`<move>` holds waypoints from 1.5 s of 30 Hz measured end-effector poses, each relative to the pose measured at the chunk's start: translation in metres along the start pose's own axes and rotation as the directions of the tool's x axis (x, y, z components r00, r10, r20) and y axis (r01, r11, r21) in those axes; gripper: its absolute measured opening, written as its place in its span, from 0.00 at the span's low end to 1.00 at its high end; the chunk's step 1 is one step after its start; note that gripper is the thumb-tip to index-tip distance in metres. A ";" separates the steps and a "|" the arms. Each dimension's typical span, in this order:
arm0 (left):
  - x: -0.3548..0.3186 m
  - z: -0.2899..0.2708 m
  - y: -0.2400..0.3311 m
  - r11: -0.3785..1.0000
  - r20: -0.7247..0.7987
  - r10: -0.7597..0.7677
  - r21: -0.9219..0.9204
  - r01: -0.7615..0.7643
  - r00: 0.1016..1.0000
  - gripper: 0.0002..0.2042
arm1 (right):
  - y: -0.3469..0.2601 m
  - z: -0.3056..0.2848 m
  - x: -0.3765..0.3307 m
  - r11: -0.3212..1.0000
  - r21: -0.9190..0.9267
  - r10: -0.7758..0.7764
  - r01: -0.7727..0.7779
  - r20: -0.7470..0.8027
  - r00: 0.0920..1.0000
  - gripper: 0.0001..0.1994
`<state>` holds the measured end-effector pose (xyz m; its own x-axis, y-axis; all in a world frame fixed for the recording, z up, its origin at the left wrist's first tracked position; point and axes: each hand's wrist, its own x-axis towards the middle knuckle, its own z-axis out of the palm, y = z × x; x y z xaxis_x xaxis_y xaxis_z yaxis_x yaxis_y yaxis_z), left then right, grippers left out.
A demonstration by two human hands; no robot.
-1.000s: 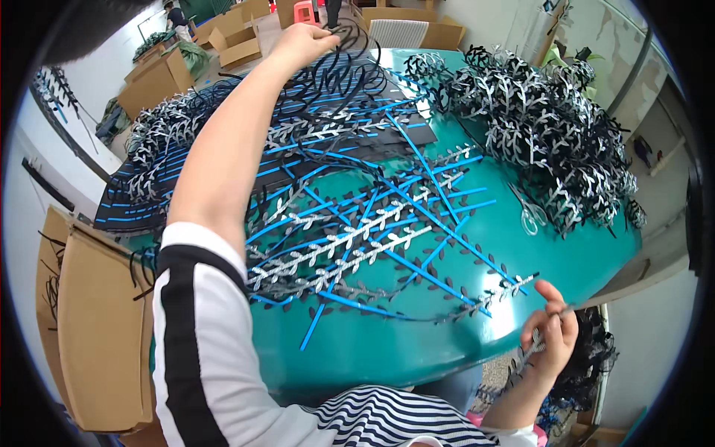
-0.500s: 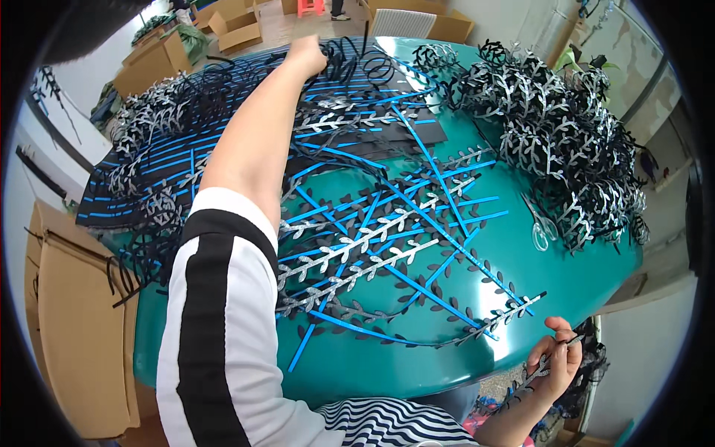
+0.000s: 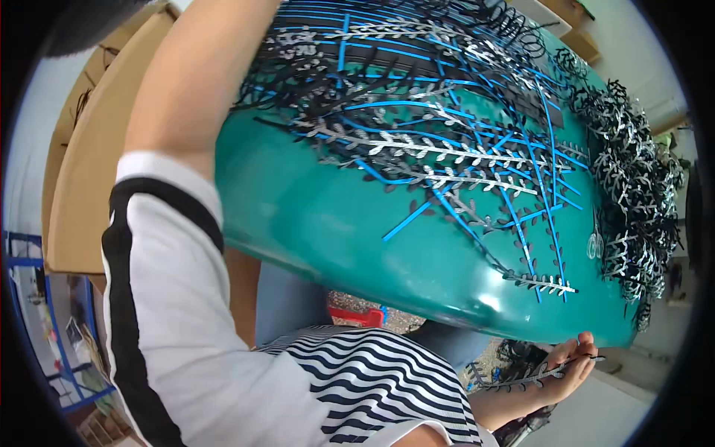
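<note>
Cardboard boxes are seen at the far left, beside the green table. The left arm is stretched far across the table, and its hand is out of the picture, so its grip cannot be told. In the middle, blue sticks and silver leafy strips lie spread over the table. A pile of dark leafy pieces sits far right. Near right, below the table edge, one leafy strip is held in the closed fingers of the right hand. It looks like a fetching step: something far away is being reached for. A careful grab would be needed next.
</note>
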<state>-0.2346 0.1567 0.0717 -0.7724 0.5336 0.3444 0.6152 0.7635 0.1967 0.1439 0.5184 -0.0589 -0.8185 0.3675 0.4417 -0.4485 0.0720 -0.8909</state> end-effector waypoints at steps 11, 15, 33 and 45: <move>-0.162 0.075 -0.062 0.939 0.122 -0.276 0.248 0.240 0.954 0.11 | -0.027 0.060 -0.020 0.996 0.081 0.037 -0.049 0.145 0.989 0.10; -0.141 0.054 -0.096 0.921 -0.277 -0.324 0.125 0.368 0.905 0.10 | -0.037 0.066 -0.026 1.000 0.005 0.029 -0.030 0.111 0.993 0.10; -0.077 0.070 -0.029 0.836 0.081 0.150 0.521 -0.170 0.985 0.16 | -0.022 0.064 -0.031 0.994 -0.065 0.088 -0.092 -0.062 0.994 0.08; -0.059 0.123 -0.066 0.983 0.088 -0.171 0.082 0.164 0.981 0.10 | -0.024 0.057 -0.035 0.997 0.012 0.082 -0.082 -0.056 0.995 0.08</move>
<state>-0.2487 0.1192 -0.0743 -0.8770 0.4255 0.2233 0.4654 0.8678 0.1741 0.1626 0.4507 -0.0467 -0.8314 0.4232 0.3602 -0.3843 0.0303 -0.9227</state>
